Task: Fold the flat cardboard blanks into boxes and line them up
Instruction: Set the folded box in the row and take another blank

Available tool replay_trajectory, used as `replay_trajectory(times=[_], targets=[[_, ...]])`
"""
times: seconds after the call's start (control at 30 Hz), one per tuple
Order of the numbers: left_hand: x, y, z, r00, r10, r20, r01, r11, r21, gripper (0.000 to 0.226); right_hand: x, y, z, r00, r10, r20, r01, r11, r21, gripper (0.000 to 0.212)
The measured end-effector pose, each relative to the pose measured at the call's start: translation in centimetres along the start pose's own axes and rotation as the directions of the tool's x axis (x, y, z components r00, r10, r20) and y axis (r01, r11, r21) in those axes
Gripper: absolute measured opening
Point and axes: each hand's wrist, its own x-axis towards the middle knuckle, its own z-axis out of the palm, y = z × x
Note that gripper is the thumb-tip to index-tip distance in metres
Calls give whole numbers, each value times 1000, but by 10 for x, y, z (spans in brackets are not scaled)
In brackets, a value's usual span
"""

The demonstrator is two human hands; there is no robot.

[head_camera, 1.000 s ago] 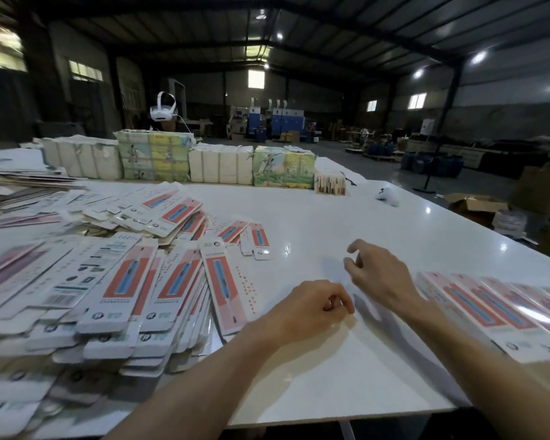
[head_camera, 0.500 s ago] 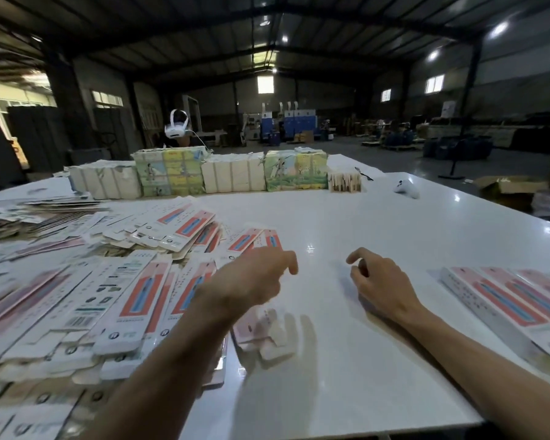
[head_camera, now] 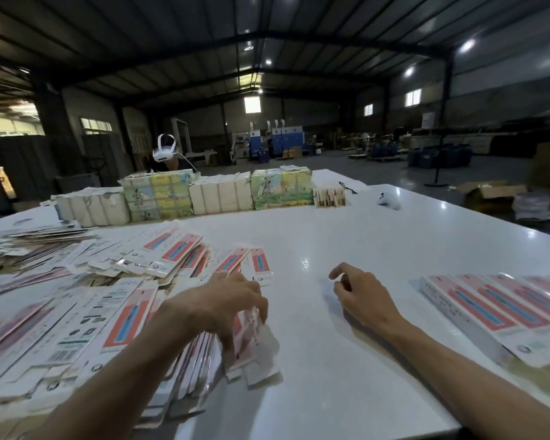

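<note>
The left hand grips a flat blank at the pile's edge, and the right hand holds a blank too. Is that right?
Not quite: in the head view the right hand holds nothing, above the white table. The left hand does grip a flat blank.

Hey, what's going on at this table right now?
A person is folding cardboard boxes at a white table. Their left hand grips one flat blank at the right edge of the big pile of blanks. The right hand is over bare table, fingers loosely curled, holding nothing. A row of folded boxes lies side by side to the right.
</note>
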Motion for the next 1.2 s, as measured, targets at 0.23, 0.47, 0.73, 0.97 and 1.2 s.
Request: replay_trajectory(times=[0.23, 0.47, 0.73, 0.97, 1.2], targets=[[15, 16, -32, 765, 134, -630, -211, 976, -48, 35, 1, 2, -1, 1000, 25, -5, -24, 999, 43, 21], [36, 58, -53, 671, -398, -625, -464, 432, -773, 20, 1, 3, -2, 999, -5, -48, 12, 988, 155, 21], [68, 90, 17, 888, -417, -197, -229, -28, -973, 22, 3, -2, -8, 995, 3, -102, 39, 914, 403, 19], [74, 88, 36, 926, -378, -20, -179, -390, -903, 22, -4, -17, 0, 988, -116, -99, 146, 913, 382, 26], [75, 82, 39, 880, -475, -17, -183, -305, -935, 36, 12, -36, -4, 946, -320, -48, 323, 934, 150, 34]])
